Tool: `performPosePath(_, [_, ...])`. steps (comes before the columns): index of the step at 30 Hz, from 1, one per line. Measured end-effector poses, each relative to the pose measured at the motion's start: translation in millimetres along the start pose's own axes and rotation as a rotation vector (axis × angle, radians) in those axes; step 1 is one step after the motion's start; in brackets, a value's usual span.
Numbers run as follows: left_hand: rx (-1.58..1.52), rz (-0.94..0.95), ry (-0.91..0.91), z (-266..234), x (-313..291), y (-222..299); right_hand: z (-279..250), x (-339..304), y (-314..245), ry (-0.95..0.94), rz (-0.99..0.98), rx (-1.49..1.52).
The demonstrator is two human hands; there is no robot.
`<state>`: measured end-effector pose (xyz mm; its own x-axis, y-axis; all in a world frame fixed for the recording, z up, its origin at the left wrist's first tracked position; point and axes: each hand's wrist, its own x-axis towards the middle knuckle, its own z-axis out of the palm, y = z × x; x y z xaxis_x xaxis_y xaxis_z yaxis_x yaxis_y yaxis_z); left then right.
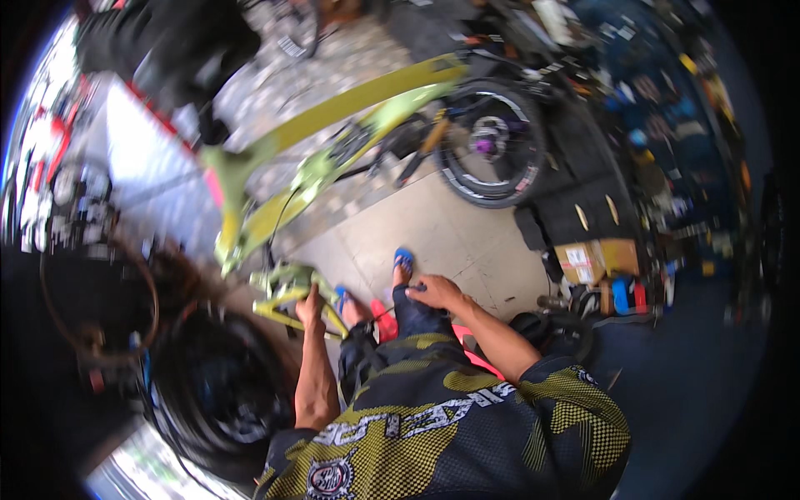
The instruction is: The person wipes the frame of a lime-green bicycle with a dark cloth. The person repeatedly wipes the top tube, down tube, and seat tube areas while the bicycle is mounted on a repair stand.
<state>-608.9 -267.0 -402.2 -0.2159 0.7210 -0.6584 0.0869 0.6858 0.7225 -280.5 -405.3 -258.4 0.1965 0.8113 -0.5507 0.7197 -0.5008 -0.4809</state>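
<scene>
A yellow-green bicycle frame stretches across the upper middle, its front wheel at the right end. Nearer my body is a yellow-green forked frame part; whether it joins the main frame I cannot tell. My left hand is closed on this part's near side. In front of my right knee, my right hand has its fingers pinched together round something small and dark, too blurred to name. A thin dark line, perhaps a cable, shows between my hands.
A large blurred black shape looms above the frame at upper left. Black tyres lie at lower left. An open cardboard box and crowded tools and parts stand at right. My feet in blue sandals rest on the tiled floor.
</scene>
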Motion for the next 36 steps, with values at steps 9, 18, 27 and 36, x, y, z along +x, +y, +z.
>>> performPosePath(9, [-0.189,-0.546,-0.294,57.4,72.7,10.7,-9.9,-158.4,144.9,0.339,0.542,0.103])
performPosePath(18, [-0.194,-0.613,-0.090,153.9,139.1,6.6,-35.3,-238.2,233.7,0.242,0.970,0.730])
performPosePath(27, [-0.287,-0.601,0.054,223.5,151.3,36.7,-158.0,-127.4,386.1,0.075,0.729,0.168])
performPosePath(36, [-0.172,-0.507,0.139,255.1,32.4,117.1,-418.6,-1.1,524.3,0.064,0.523,0.347])
